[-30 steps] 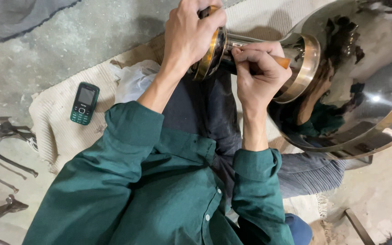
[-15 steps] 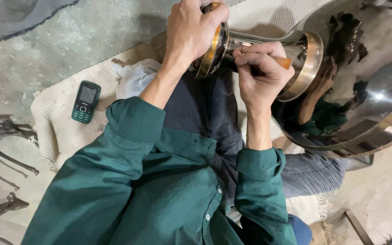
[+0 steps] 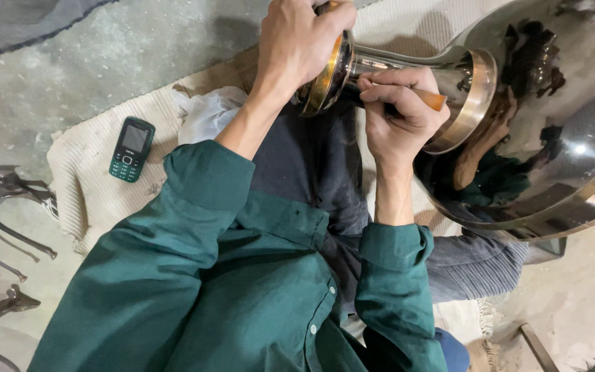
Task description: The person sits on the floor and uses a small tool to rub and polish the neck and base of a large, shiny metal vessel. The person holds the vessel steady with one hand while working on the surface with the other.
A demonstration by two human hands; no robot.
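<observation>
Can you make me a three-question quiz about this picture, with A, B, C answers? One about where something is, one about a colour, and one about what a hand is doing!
1. Where does the small phone lie?
A. On the pale woven mat
B. In the person's lap
C. Inside the shiny vessel

2. What colour are the person's sleeves?
A. Red
B. Dark green
C. White

3. What is the right hand doing?
A. Lying open on the floor
B. Holding the phone
C. Gripping a tool with an orange-brown handle against the vessel's neck

Answers:
1. A, the phone rests on the mat, off to the person's left.
2. B, both sleeves are dark green.
3. C, its fingers are curled round the tool handle, while the left hand grips the brass-rimmed end of the shiny metal vessel.
</observation>
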